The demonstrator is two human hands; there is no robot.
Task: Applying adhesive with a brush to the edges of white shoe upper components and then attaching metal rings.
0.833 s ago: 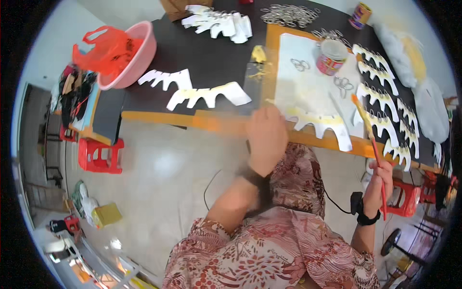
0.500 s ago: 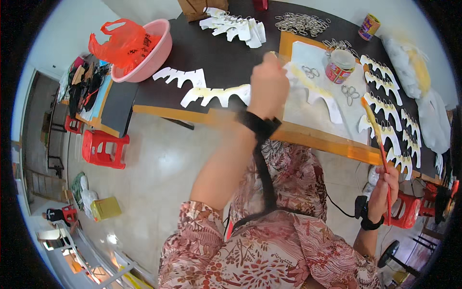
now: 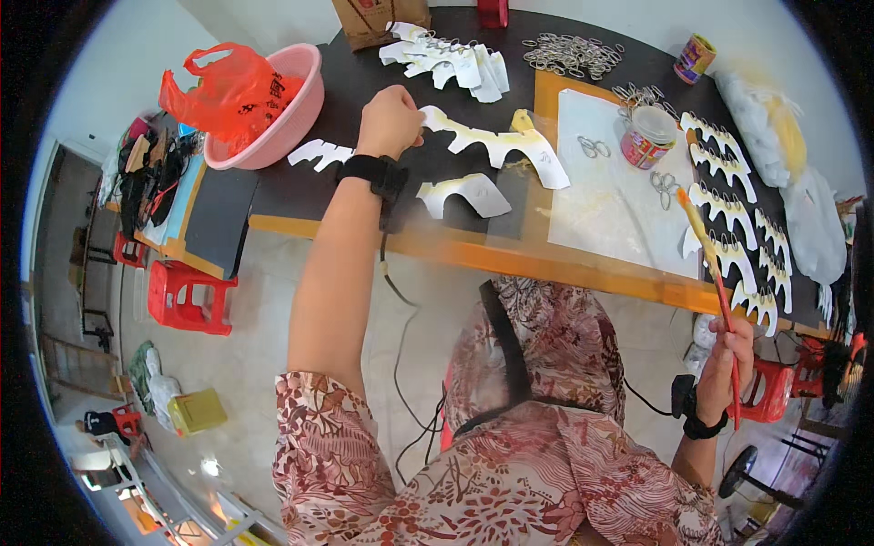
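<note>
One long white scalloped card cut-out (image 3: 496, 141) pinched at its left end by the left hand (image 3: 390, 121), over the dark surface (image 3: 300, 187)

Left hand closed, fingers gripping the card's tip; right hand (image 3: 726, 359) curled round a thin red-handled brush (image 3: 715, 278), held up off the surface edge; card looks light, thin, floppy along its length, likely to crease; better supported near the middle; a second white piece (image 3: 464, 193) lies just below.
</note>
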